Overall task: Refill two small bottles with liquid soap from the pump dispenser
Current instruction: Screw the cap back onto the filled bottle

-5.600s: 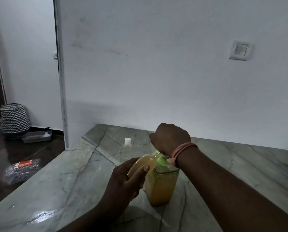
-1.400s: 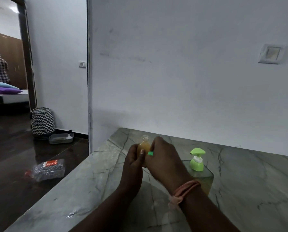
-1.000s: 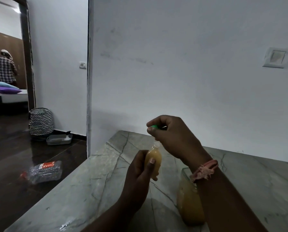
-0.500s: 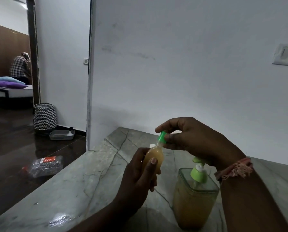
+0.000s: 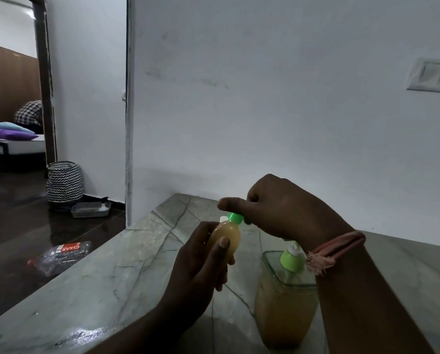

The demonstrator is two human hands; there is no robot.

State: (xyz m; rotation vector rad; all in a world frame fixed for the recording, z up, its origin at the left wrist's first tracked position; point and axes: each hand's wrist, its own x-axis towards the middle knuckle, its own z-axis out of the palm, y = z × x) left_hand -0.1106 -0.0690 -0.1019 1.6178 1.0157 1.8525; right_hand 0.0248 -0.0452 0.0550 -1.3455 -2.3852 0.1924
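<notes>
My left hand (image 5: 201, 261) grips the soap-filled small bottle (image 5: 224, 237) above the marble counter (image 5: 106, 282) while my right hand (image 5: 280, 208) pinches its green cap (image 5: 235, 217) on; beside the pump dispenser (image 5: 286, 297), the second bottle, only its white cap (image 5: 223, 218) showing, appears still unfilled.

You face a plain white painted wall (image 5: 277, 111) with faint scuff marks; a white square wall switch plate (image 5: 429, 74) sits at its upper right. The grey-green veined marble worktop (image 5: 126, 277) meets this wall along its far edge. Left of the wall's corner, a dark glossy floor (image 5: 17, 226) carries a black-and-white zigzag woven basket (image 5: 64, 182), a shallow grey plastic tray (image 5: 91, 209) and a crumpled clear plastic bottle (image 5: 60, 255). A dark wooden door frame (image 5: 45, 85) opens onto a bed with purple and blue pillows (image 5: 9, 132). Lighting is dim.
</notes>
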